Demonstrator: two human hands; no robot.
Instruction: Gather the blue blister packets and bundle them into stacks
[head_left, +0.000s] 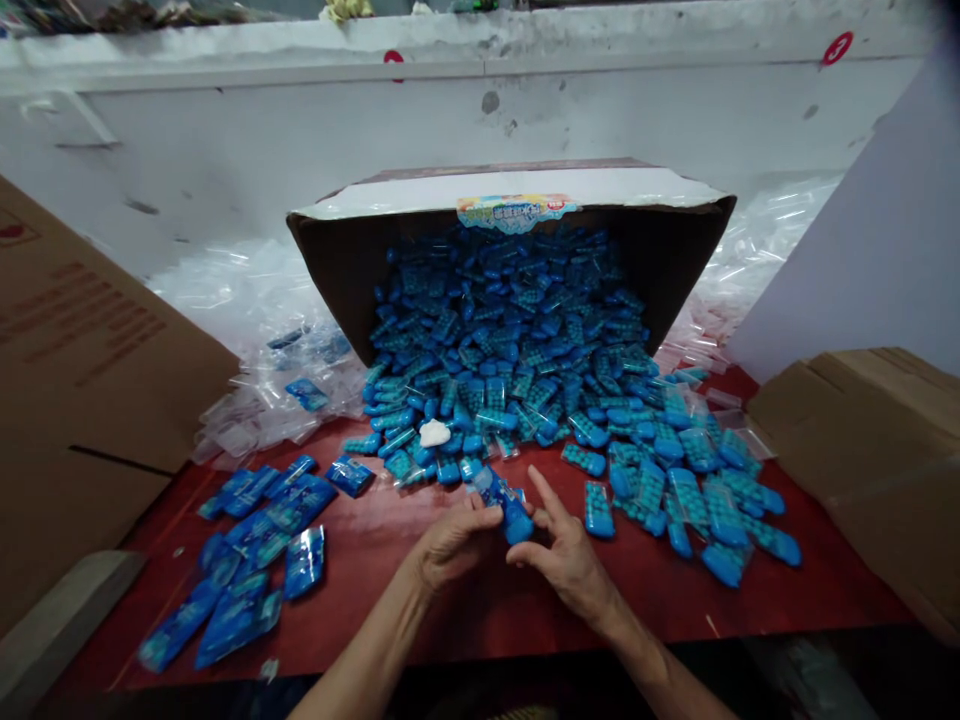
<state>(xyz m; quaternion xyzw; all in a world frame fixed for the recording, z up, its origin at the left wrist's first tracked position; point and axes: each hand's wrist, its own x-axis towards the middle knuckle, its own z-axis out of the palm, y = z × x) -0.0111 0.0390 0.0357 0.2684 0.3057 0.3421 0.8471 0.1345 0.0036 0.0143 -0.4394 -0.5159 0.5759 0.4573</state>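
Note:
Near the middle of the red table, my left hand (460,543) pinches a small blue printed packet (507,507) between thumb and fingers. Close against its right side is my right hand (564,560), with thumb and index finger spread apart and nothing gripped between them. Behind both hands, a heap of clear containers with blue ends and teal beads inside (517,350) spills from a cardboard box (694,225) lying on its side. A white scrap (434,433) rests on the front of the heap.
Several blue printed packets (247,520) lie on the red table (375,590) at the left. More bead containers (690,490) spread to the right. Clear plastic pieces (255,370) are piled beside the box. Cardboard boxes stand at the left (90,400) and right (862,460).

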